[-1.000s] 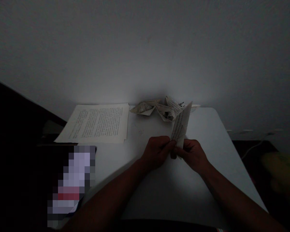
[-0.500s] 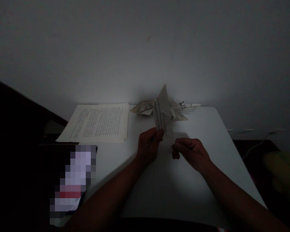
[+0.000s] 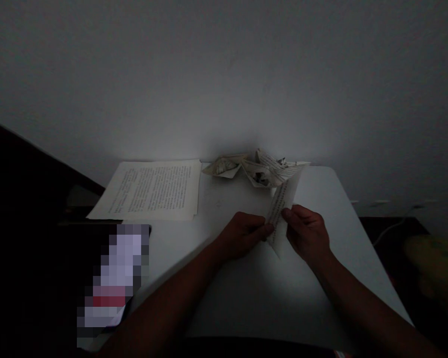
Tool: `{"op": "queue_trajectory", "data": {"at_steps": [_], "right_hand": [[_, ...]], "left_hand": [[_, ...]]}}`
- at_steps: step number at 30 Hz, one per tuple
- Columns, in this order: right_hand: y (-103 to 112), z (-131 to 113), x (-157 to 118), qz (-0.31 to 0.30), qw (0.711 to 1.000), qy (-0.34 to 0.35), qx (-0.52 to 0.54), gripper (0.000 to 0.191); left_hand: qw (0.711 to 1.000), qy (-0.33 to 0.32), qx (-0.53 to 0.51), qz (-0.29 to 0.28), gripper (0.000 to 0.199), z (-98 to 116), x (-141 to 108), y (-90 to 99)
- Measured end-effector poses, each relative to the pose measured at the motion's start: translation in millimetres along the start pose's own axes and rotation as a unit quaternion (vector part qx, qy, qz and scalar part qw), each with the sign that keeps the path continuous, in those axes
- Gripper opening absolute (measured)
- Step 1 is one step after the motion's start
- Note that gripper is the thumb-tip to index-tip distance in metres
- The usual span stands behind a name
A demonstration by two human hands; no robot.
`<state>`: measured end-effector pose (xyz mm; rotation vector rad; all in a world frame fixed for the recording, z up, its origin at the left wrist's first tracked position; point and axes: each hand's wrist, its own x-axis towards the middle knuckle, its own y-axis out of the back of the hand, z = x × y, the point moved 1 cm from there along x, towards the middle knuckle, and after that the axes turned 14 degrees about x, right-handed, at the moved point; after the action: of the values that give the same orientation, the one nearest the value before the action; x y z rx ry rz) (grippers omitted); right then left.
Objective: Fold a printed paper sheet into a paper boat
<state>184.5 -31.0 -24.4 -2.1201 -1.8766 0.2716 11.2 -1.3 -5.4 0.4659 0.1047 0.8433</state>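
A folded sheet of printed paper (image 3: pixel 280 206) is held above the table between my two hands, slanting up to the right with a pointed lower end. My left hand (image 3: pixel 248 233) pinches its left edge, thumb on top. On the opposite edge my right hand (image 3: pixel 308 228) grips it between thumb and fingers. Just beyond the paper, against the wall, sit several folded paper boats: a left one (image 3: pixel 226 166), a middle one (image 3: pixel 261 174) and another (image 3: pixel 278 164) behind. The held paper's upper tip overlaps them in view.
A stack of printed sheets (image 3: pixel 157 191) lies at the table's back left. Near the left edge is a phone (image 3: pixel 115 278) with a blurred-out screen. The white table (image 3: pixel 239 303) meets a grey wall (image 3: pixel 224 74). A white cable (image 3: pixel 392 229) and a yellowish object (image 3: pixel 436 268) are at right.
The folded paper has moved right and down and now tilts to the right. My right hand, formerly at its lower edge, now holds its right side. The boats behind are more exposed.
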Motion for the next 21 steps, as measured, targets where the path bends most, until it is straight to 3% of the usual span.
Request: {"op": "queue_trajectory", "data": {"at_steps": [2, 8, 12, 14, 17, 21], "right_hand": [[2.2, -0.6, -1.5, 0.006, 0.999, 0.007, -0.038, 0.026], [-4.6, -8.0, -5.4, -0.079, 0.990, -0.036, -0.107, 0.037], [-7.5, -7.8, -6.0, -0.103, 0.985, -0.047, -0.129, 0.036], [-8.8, -6.7, -6.1, -0.083, 0.988, -0.043, -0.121, 0.032], [-10.8, -7.6, -5.7, 0.010, 0.997, 0.002, -0.080, 0.017], [-13.5, -10.5, -4.1, 0.019, 0.997, 0.018, -0.069, 0.014]], "left_hand": [[0.999, -0.007, 0.033, -0.004, 0.042, 1.5, 0.5, 1.4], [0.994, 0.017, 0.049, 0.098, 0.037, 0.0, 2.9, 2.4], [0.990, 0.036, 0.034, 0.133, 0.036, -1.3, 3.3, -0.2], [0.990, 0.048, 0.013, 0.134, 0.037, -1.5, 3.4, -0.3], [0.992, 0.052, 0.001, 0.113, 0.039, -2.0, 3.9, 0.6], [0.998, 0.014, 0.042, 0.054, 0.042, -2.1, 3.9, -0.7]]}}
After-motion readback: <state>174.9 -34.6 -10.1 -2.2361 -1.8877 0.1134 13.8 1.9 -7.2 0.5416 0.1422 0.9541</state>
